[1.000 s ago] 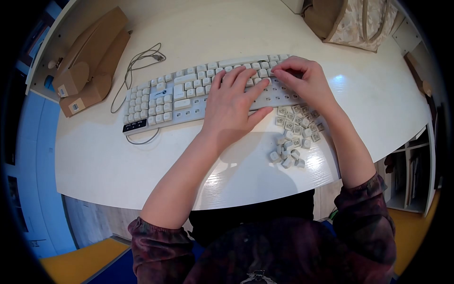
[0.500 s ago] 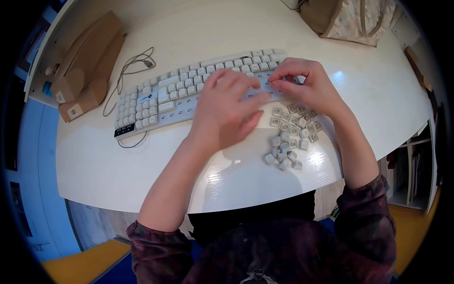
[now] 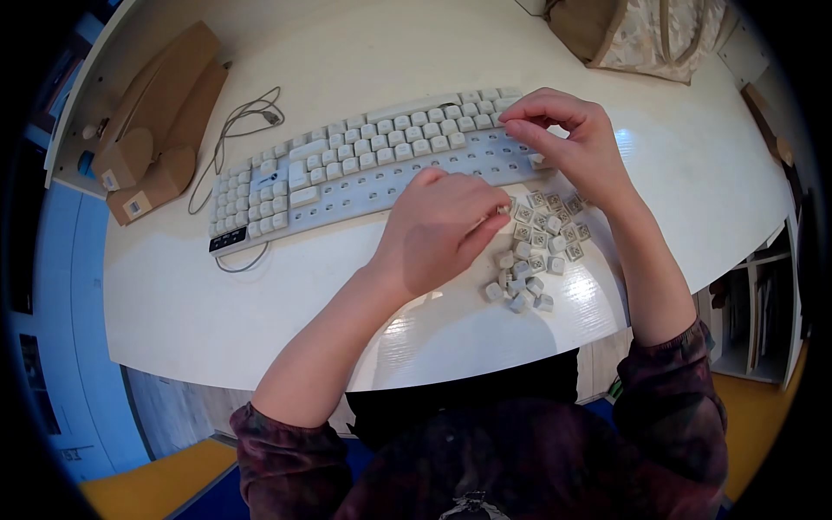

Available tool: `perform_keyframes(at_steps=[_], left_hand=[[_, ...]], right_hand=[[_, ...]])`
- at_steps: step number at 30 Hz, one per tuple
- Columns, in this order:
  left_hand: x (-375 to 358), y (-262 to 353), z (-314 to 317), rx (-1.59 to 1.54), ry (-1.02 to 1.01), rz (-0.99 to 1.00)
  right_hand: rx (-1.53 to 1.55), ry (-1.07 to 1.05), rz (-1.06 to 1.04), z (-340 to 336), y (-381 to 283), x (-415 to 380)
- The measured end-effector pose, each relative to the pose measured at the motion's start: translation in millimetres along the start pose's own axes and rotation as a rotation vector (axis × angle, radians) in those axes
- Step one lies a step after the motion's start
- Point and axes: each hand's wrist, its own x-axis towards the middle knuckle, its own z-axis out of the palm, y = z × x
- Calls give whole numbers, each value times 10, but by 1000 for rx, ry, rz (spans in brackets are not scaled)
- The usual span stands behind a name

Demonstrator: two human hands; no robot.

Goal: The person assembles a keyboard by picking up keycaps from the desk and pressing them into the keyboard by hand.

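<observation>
A white keyboard [image 3: 347, 196] lies slanted across the desk, its near rows stripped to bare switches. Loose white keycaps [image 3: 539, 238] are heaped in front of its right end, some upside down. My left hand [image 3: 444, 227] is closed at the left edge of the heap, with a small keycap [image 3: 504, 210] at its fingertips. Over the keyboard's right end, my right hand [image 3: 572, 143] has thumb and forefinger curled together in a pinch at the edge of the fitted keys. What lies between these fingertips is too small to make out.
A grey cable [image 3: 227, 134] loops behind the keyboard's left end. Brown cardboard packaging [image 3: 169, 130] stands at the far left, and a beige bag [image 3: 646, 39] sits at the back right. The white desk's curved front edge [image 3: 433, 381] is close to my body.
My left hand has come down from over the keyboard to the keycap heap and closed, uncovering the bare switches. My right hand has shifted slightly up and away from the bare rows.
</observation>
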Motion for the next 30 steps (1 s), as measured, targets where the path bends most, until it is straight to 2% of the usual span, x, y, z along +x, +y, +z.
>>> perform_keyframes(at_steps=[2, 4, 7, 14, 30], left_hand=[[0, 9, -4, -433, 94, -332], [23, 15, -92, -827, 113, -600], [33, 0, -152, -990, 191, -604], [41, -16, -194, -1051, 160, -619], [43, -11, -178, -1072, 145, -569]], right_hand=[[26, -13, 37, 9, -40, -1], [43, -44, -46, 25, -57, -21], [84, -87, -140, 84, -103, -59], [33, -109, -263, 160, -159, -100], [-42, -47, -332, 161, -138, -127]])
